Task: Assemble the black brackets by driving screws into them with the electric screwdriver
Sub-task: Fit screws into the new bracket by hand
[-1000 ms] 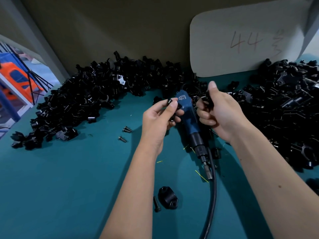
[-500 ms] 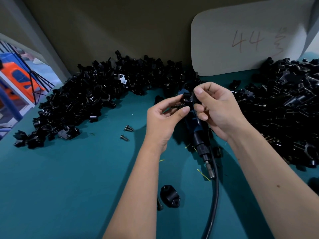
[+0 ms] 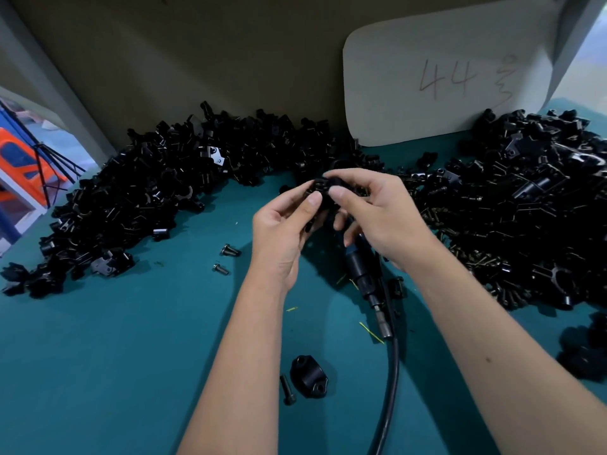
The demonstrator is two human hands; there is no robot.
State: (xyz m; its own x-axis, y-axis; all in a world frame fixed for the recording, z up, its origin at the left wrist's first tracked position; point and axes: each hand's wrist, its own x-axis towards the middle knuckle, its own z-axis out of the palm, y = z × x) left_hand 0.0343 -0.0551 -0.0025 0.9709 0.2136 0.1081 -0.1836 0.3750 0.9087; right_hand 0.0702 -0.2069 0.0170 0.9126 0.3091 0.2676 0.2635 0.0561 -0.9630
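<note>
Both hands meet above the teal table (image 3: pixel 98 372), and between them sits a small black bracket (image 3: pixel 323 188). The left hand (image 3: pixel 282 231) has its fingers curled up, with thumb and forefinger pinching the bracket's near side. The right hand (image 3: pixel 381 211) closes on it from the other side, thumb on top and the other fingers folded beneath. So much of the bracket is covered by fingertips that its shape is hard to make out, and I cannot tell whether a screw sits in it.

Directly under the right hand lies the electric screwdriver (image 3: pixel 364 274). Its upper body is hidden by the palm; only the dark lower barrel and metal tip show, with its black cable (image 3: pixel 392 382) curving toward the person and running off the bottom edge.

Nearer than the hands, between the forearms, rests a loose bracket cap (image 3: pixel 308 376) with a black screw (image 3: pixel 287 390) just beside it. Left of the left hand lie two silvery screws (image 3: pixel 225 259). Beyond and to either side spread the left heap of brackets (image 3: pixel 138 198) and the right heap of brackets (image 3: pixel 525 205), the latter cut off at the frame's edge. Behind the hands leans a white board (image 3: pixel 443 70) with "44" handwritten.
</note>
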